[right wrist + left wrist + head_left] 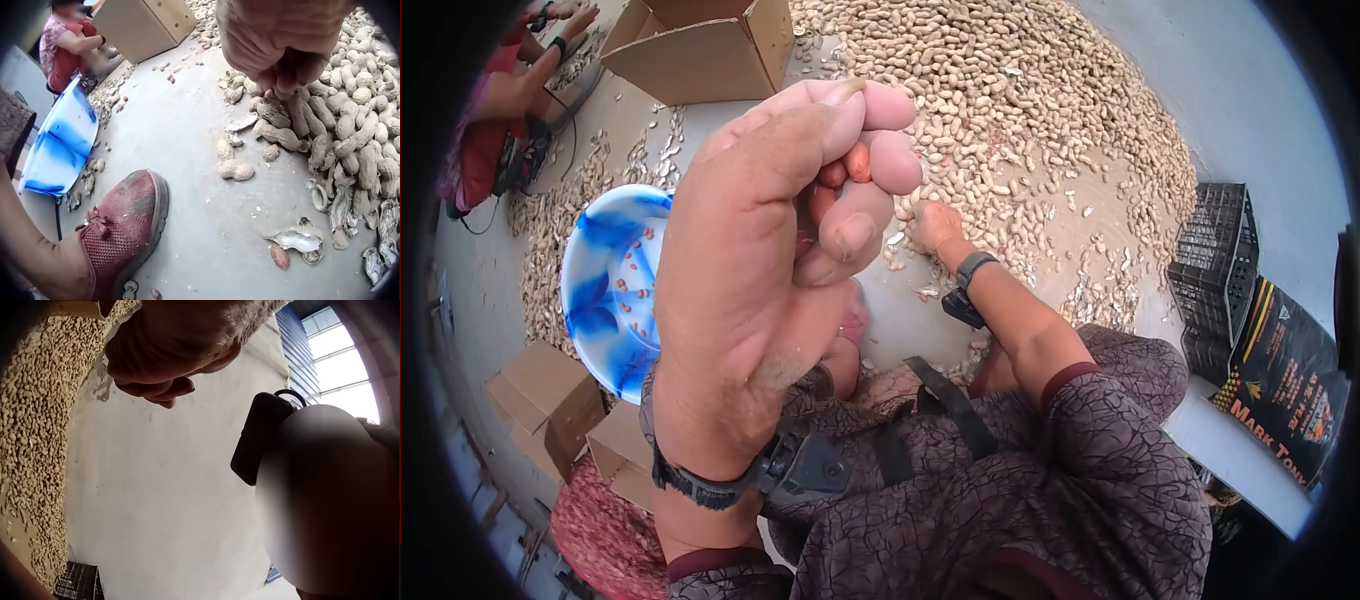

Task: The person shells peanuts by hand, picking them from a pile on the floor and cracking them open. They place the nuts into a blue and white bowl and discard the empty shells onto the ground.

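Observation:
My left hand (735, 230) is raised large in the middle of the head view, palm side showing. Its curled fingers hold several red-skinned peanut kernels (857, 162). In the left wrist view the same hand (172, 344) appears from behind, its kernels hidden. Down at the edge of a pile of unshelled peanuts (960, 90) is my right hand (938, 228). From the right wrist, that hand (281, 40) shows bunched fingers pointing down, tips pinching at an upright unshelled peanut (298, 117). Split shells (297, 239) and a loose kernel (280, 256) lie nearby.
A blue-and-white basin (585, 290) with some kernels stands at the left. Cardboard boxes (690, 65) sit behind and lower left, near a red sack (605, 520). Black crates (1215, 240) stand at the right. Another person (65, 44) sits at the far left. A red shoe (125, 222) rests on the floor.

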`<state>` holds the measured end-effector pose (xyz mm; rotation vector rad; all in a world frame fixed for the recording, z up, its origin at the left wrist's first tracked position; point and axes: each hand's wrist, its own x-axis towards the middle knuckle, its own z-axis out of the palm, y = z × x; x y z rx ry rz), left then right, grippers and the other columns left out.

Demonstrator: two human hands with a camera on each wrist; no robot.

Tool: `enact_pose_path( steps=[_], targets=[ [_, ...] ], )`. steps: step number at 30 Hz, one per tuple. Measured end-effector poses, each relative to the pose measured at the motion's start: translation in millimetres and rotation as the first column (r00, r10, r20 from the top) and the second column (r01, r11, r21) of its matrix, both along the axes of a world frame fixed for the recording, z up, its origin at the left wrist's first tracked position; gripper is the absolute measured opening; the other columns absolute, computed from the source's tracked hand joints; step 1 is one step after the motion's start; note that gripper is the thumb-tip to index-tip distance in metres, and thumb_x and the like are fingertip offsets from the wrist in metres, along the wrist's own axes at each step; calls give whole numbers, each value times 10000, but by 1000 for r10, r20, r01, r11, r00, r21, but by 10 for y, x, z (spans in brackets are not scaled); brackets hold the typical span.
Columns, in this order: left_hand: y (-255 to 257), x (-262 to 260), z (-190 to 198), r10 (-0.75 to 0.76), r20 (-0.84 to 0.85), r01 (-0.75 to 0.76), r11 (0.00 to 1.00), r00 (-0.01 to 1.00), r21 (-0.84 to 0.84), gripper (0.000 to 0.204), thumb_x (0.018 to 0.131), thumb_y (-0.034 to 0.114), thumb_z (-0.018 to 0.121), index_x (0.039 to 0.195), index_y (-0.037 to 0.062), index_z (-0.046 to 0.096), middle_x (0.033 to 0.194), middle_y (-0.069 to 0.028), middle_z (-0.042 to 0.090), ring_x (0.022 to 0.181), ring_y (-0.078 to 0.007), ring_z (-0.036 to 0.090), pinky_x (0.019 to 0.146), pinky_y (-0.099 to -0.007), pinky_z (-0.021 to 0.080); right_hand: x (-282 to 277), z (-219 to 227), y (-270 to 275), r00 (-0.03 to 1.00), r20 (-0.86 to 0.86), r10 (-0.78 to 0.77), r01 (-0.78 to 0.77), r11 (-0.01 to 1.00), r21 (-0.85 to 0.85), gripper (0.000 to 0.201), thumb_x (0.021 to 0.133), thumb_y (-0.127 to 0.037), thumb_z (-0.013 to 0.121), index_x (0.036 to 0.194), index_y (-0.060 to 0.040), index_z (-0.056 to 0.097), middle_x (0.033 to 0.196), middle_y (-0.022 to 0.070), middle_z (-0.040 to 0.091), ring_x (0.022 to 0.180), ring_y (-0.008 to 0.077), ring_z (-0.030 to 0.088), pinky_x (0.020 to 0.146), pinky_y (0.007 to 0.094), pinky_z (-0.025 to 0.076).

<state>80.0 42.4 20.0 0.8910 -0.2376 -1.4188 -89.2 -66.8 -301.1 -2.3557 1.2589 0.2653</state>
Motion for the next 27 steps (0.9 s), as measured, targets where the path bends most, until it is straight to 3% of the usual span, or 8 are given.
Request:
enact_pose_path(
  steps=[7,13,16,18,19,21,23,27],
  targets=[
    [-26,-7,18,30,-25,-30,1000,999,3,222,907,127,378,967,-50,496,731,-61,510,424,-14,341,354,-133,272,155,60,89,993,83,-80,85,994,-65,126,621,-61,558,717,-40,636,798,165,622,779,295,614,684,370,480],
    [-43,-38,36,13,33,-15,998,999,55,230,910,131,370,970,-52,496,740,-62,512,429,-14,344,356,-134,269,59,93,141,994,64,88,-78,986,-147,155,628,-68,555,757,-50,640,800,160,623,804,285,613,696,361,481],
    [-59,-39,17,13,69,-18,997,998,71,236,910,140,375,967,-50,502,737,-59,517,432,-16,338,355,-135,263,90,114,82,1000,5,30,-29,999,-40,154,663,-69,521,763,-45,635,806,166,620,820,297,605,711,369,475],
    [-51,-11,-46,-1,79,-5,998,997,70,240,910,146,378,962,-48,509,735,-56,520,433,-17,334,354,-136,260,64,35,-14,965,69,-253,249,966,64,140,710,-68,486,747,-30,615,735,157,622,702,255,626,606,348,489],
    [-50,10,-89,-6,53,3,998,999,58,245,909,155,383,951,-47,516,726,-57,530,438,-21,343,351,-137,256,61,225,-87,964,65,-258,255,965,57,140,710,-68,486,747,-30,615,735,157,622,702,255,626,606,348,489],
    [-83,-8,-145,-18,25,17,999,1000,44,251,909,165,388,941,-45,523,717,-57,539,444,-25,352,349,-139,252,42,718,-289,747,270,-607,350,705,617,125,749,-83,477,749,-19,584,650,110,602,554,161,599,473,274,464],
    [-130,-56,-188,-6,96,-12,982,995,188,277,909,208,397,922,-31,536,697,-65,558,458,-34,384,344,-140,250,14,1187,-417,566,533,-629,217,737,640,103,767,-86,485,761,-17,561,605,53,570,474,70,533,398,195,409],
    [-226,-219,-429,-73,151,31,964,986,263,317,903,267,409,896,-22,539,679,-78,569,475,-43,416,344,-139,250,42,2382,-325,429,821,-377,-1,909,417,110,785,-116,523,781,-20,576,599,28,567,479,42,511,413,170,405]
  ],
)
